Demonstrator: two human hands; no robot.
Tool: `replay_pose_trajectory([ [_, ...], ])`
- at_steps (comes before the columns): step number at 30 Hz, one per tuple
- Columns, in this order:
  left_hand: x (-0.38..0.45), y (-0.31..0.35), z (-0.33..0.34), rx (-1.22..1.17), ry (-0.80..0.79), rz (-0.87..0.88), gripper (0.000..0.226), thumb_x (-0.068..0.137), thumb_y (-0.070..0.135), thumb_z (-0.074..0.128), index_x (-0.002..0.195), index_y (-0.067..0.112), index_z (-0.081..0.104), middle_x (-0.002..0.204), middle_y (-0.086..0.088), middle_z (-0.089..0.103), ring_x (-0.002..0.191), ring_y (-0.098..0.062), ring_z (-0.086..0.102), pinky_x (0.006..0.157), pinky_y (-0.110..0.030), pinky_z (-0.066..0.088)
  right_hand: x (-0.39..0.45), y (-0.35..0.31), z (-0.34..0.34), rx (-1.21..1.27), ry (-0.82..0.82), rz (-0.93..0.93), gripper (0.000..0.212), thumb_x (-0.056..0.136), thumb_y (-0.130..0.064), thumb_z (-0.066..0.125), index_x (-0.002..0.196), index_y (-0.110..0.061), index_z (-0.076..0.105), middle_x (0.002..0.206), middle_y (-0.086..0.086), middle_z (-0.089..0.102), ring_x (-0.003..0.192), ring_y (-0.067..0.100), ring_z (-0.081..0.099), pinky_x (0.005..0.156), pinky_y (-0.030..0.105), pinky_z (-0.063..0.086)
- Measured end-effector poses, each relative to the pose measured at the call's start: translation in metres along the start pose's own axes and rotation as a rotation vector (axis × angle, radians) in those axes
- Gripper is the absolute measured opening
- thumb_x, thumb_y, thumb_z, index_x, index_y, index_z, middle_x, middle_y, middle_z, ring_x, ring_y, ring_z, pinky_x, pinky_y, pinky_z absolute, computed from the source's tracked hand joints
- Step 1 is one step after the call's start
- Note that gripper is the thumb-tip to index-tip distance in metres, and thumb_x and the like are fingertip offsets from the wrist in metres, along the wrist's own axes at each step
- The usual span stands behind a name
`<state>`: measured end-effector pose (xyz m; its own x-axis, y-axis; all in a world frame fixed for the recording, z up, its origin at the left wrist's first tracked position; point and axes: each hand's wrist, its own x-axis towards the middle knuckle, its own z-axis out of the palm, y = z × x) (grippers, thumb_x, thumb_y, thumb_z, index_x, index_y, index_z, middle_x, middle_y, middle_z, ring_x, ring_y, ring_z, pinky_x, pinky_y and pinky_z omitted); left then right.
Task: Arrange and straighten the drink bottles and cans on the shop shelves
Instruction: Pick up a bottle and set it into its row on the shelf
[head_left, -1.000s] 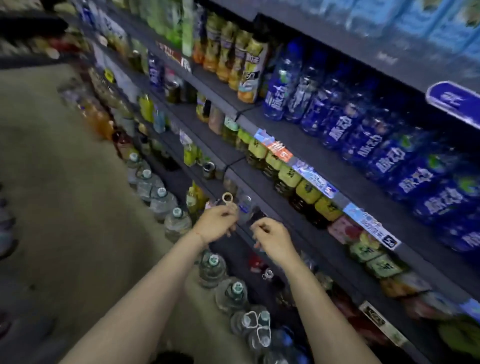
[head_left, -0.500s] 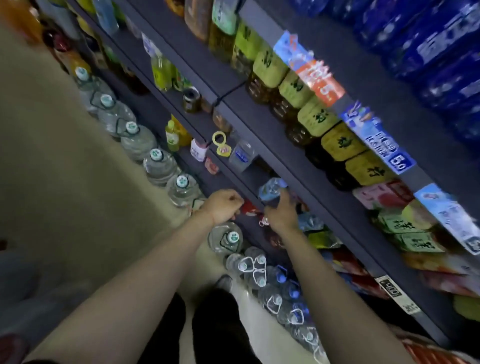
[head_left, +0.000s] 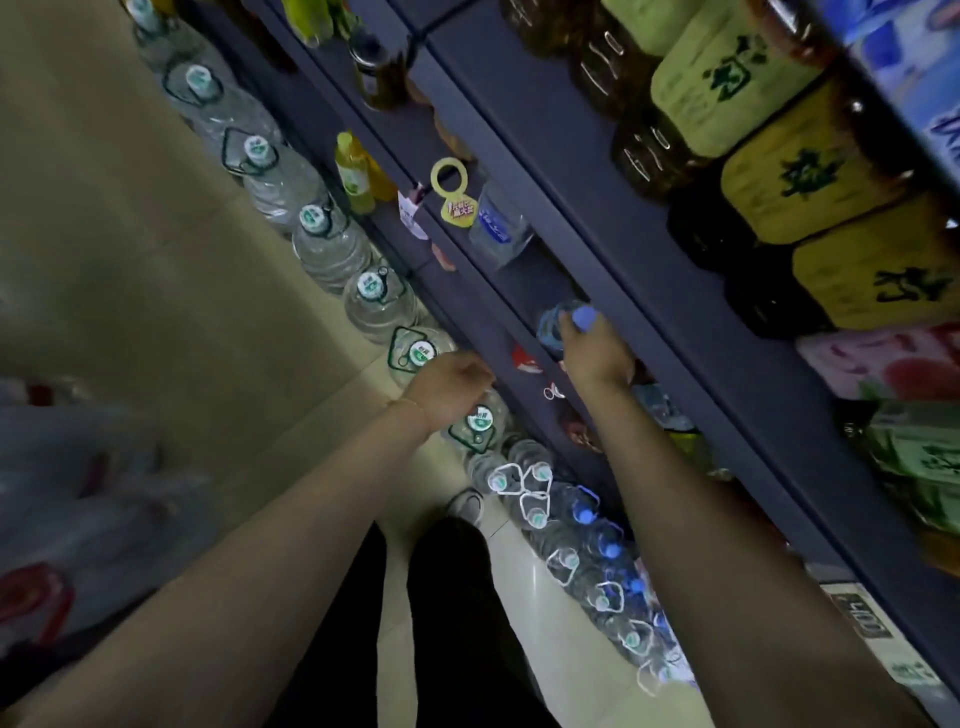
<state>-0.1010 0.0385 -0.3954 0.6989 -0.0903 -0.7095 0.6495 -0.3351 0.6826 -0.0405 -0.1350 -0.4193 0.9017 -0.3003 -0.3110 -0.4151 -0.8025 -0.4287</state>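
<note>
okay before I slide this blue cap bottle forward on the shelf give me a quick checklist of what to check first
1. Right hand on the blue-capped bottle: ok, fingers wrap it just below the cap.
2. Grip firmness: cannot tell, the hand hides most of the bottle.
3. Left hand free to help: ok, it holds nothing and hangs over the floor jugs.
4. Shelf space ahead of the bottle: ok, the dark shelf beside it looks bare up to the clear bottle.
5. Bottle upright: cannot tell, the picture is dim and blurred.
6. Hanging yellow tag out of the path: ok, it sits further along the shelf edge.
</note>
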Motion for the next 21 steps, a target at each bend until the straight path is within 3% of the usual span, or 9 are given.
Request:
replay_pose_trajectory([
  [2,0.0,0.002,0.009,0.014,0.015,0.001,0.021,0.096,0.0,0.051,0.08,0.011,0.058,0.06,0.009,0.058,0.059,-0.007,0.055,0.06,-0.011,0.044,-0.012,0.003,-0.002,0.007,-0.028,-0.07,0.049,0.094,-0.037,0.061,0.128,-0.002,0.056,0.133,0.02,0.059,0.122,0.034,0.055,0.098,0.035,0.041],
  [4,-0.001,0.005,0.012,0.074,0.044,0.015,0.006,0.09,0.01,0.061,0.086,0.015,0.06,0.07,0.007,0.057,0.074,-0.014,0.054,0.067,-0.019,0.043,-0.024,0.005,-0.005,0.078,-0.082,-0.115,0.034,0.091,-0.03,0.066,0.111,-0.004,0.06,0.109,0.019,0.068,0.097,0.034,0.063,0.076,0.035,0.044],
  [5,-0.002,0.005,0.01,0.11,0.041,0.032,0.012,0.083,0.021,0.068,0.091,0.017,0.061,0.078,0.005,0.057,0.078,-0.016,0.054,0.068,-0.02,0.041,-0.03,0.005,-0.006,0.118,-0.126,-0.129,0.028,0.09,-0.028,0.067,0.106,-0.006,0.06,0.1,0.016,0.069,0.09,0.032,0.063,0.071,0.034,0.044],
  [8,-0.015,0.008,-0.003,0.171,0.019,0.073,0.069,0.068,0.036,0.078,0.129,0.019,0.052,0.118,0.004,0.051,0.103,-0.014,0.05,0.08,-0.021,0.037,-0.049,-0.01,-0.02,0.281,-0.299,-0.149,0.023,0.089,-0.028,0.07,0.102,-0.009,0.063,0.091,0.006,0.068,0.08,0.02,0.061,0.067,0.028,0.045],
  [10,-0.032,0.015,-0.016,0.146,-0.049,0.091,0.074,0.074,0.032,0.084,0.137,0.024,0.046,0.124,0.011,0.049,0.111,-0.009,0.049,0.084,-0.021,0.04,-0.057,-0.026,-0.033,0.401,-0.389,-0.14,0.023,0.089,-0.031,0.07,0.099,-0.011,0.066,0.079,-0.001,0.064,0.067,0.007,0.056,0.06,0.021,0.044],
  [12,-0.049,0.02,-0.029,0.046,-0.194,0.074,0.061,0.076,0.035,0.083,0.129,0.026,0.053,0.119,0.013,0.064,0.11,-0.01,0.062,0.089,-0.024,0.049,-0.064,-0.042,-0.05,0.565,-0.478,-0.097,0.023,0.09,-0.038,0.069,0.091,-0.014,0.068,0.068,-0.003,0.059,0.055,0.006,0.049,0.052,0.022,0.038],
  [15,-0.088,0.036,-0.044,-0.31,-0.352,-0.003,0.033,0.088,0.04,0.065,0.114,0.02,0.062,0.093,0.005,0.076,0.082,-0.01,0.073,0.071,-0.025,0.057,-0.077,-0.071,-0.078,0.775,-0.579,0.001,0.037,0.087,-0.053,0.063,0.076,-0.018,0.065,0.068,0.009,0.057,0.056,0.019,0.048,0.049,0.025,0.031],
  [17,-0.11,0.049,-0.05,-0.531,-0.382,-0.06,0.049,0.082,0.055,0.058,0.11,0.015,0.066,0.092,-0.006,0.075,0.077,-0.019,0.073,0.068,-0.029,0.059,-0.084,-0.098,-0.101,0.858,-0.513,0.153,0.04,0.092,-0.049,0.058,0.07,-0.016,0.064,0.062,0.003,0.062,0.053,0.017,0.053,0.053,0.026,0.036],
  [21,-0.141,0.083,-0.062,-0.624,-0.251,0.053,0.063,0.08,0.067,0.06,0.113,0.014,0.07,0.101,-0.014,0.072,0.082,-0.028,0.069,0.078,-0.037,0.055,-0.095,-0.138,-0.14,0.886,-0.381,0.162,0.057,0.089,-0.063,0.055,0.103,-0.009,0.067,0.093,0.006,0.074,0.08,0.021,0.071,0.072,0.035,0.057],
])
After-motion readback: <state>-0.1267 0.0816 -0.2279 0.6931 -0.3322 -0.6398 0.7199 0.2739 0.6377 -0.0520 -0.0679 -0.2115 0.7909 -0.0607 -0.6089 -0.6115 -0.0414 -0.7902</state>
